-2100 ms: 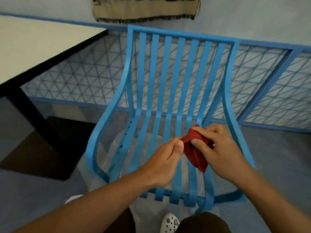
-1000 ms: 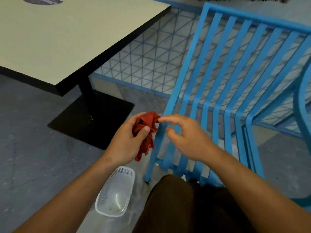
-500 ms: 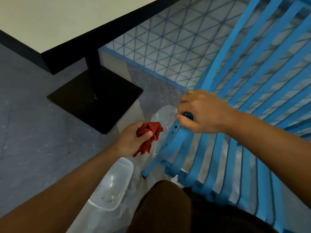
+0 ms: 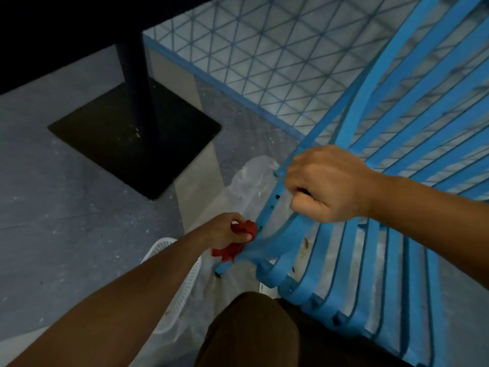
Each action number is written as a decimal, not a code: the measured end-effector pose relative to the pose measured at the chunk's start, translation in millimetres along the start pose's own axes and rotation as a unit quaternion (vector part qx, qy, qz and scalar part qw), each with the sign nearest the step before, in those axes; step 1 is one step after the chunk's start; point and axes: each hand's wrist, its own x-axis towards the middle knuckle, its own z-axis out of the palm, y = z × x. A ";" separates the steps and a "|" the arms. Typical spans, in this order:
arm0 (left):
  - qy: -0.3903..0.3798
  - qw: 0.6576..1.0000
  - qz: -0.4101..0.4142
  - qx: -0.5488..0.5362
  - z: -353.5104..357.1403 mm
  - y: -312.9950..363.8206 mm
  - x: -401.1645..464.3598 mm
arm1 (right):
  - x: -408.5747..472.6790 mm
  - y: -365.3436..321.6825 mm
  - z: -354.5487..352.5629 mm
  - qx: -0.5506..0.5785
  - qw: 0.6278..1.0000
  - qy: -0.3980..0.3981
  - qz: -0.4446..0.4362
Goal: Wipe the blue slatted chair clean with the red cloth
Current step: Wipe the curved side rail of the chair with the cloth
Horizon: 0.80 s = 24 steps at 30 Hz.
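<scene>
The chair (image 4: pixel 391 260) runs off the right and top edges, so its back's top and right side are out of view. The right hand (image 4: pixel 328 186) wraps the chair's left frame bar; its fingers curl under and are hidden. The cloth (image 4: pixel 232 250) is partly covered by the left hand (image 4: pixel 225 231), and where it meets the frame is blurred. The white basket (image 4: pixel 182 284) is mostly hidden by the left forearm. The worktop (image 4: pixel 66 27) is cut off at the top-left, its underside too dark to read. Brown stains on one slat (image 4: pixel 305 243) are too small to identify.
</scene>
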 end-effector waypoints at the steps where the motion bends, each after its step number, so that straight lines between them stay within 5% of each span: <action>1: -0.006 1.000 -0.011 -0.007 0.1 -0.9 3.5 | 0.6 1.3 1.0 0.005 1.000 0.001 0.000; 11: -0.067 0.997 -0.047 0.009 4.0 17.0 31.5 | 0.8 2.6 2.8 0.026 0.999 0.031 -0.009; 20: 0.017 1.000 0.004 -0.021 13.9 25.1 47.1 | 1.0 2.0 3.2 0.026 0.999 0.034 0.002; 24: -0.083 0.996 -0.026 0.001 3.2 13.9 43.1 | 0.4 -0.1 1.9 0.026 0.999 0.035 0.006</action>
